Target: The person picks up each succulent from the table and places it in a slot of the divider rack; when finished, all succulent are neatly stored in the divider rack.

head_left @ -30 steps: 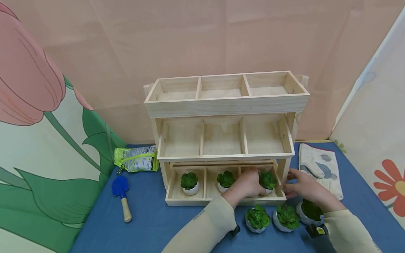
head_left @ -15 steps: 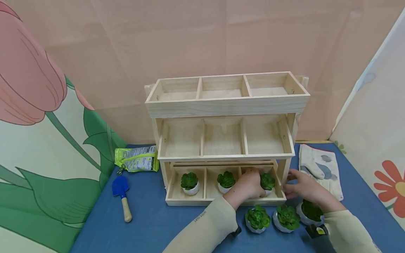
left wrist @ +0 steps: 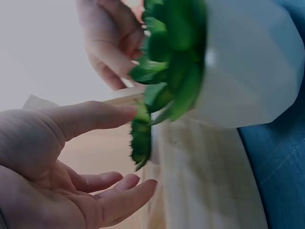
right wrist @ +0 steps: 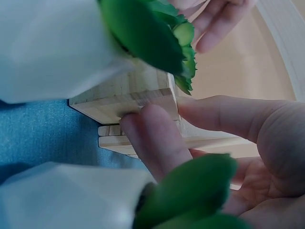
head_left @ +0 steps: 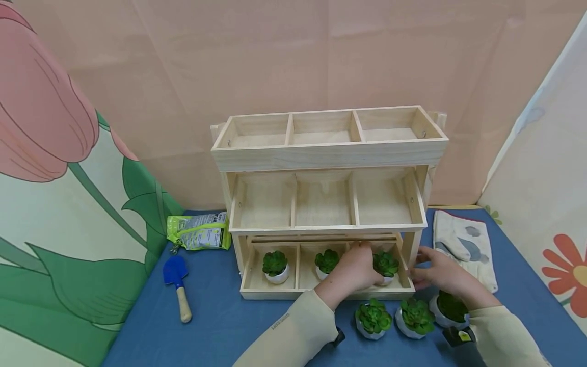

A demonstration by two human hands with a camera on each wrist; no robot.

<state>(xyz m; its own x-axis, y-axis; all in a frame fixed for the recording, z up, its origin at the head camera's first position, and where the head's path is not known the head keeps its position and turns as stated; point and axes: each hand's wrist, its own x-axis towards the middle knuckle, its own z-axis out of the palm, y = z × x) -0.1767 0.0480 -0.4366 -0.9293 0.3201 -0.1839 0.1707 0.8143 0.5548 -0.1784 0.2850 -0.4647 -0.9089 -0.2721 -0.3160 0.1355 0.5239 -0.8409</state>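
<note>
A three-tier wooden planter shelf [head_left: 330, 158] stands on the table. Its bottom box holds a potted succulent in each of three compartments: left [head_left: 275, 264], middle [head_left: 327, 261] and right [head_left: 385, 265]. My left hand [head_left: 355, 270] reaches into the right compartment beside its succulent. In the left wrist view the thumb and fingers [left wrist: 126, 200] are spread apart, with the thumb tip close to the leaves of that succulent [left wrist: 141, 136]. My right hand [head_left: 442, 272] grips the box's right end wall [right wrist: 143, 98], thumb at the rim and fingers against the outside.
Three more potted succulents stand in front on the blue cloth: one [head_left: 373, 318], another [head_left: 416, 317] and a third [head_left: 449, 308] by the right wrist. Patterned gloves [head_left: 465, 244] lie right. A green bag [head_left: 199, 232] and blue trowel [head_left: 175, 285] lie left.
My left hand has shifted slightly left, and the right-compartment succulent sits a touch further left than before. The right hand stays at the box's end.
</note>
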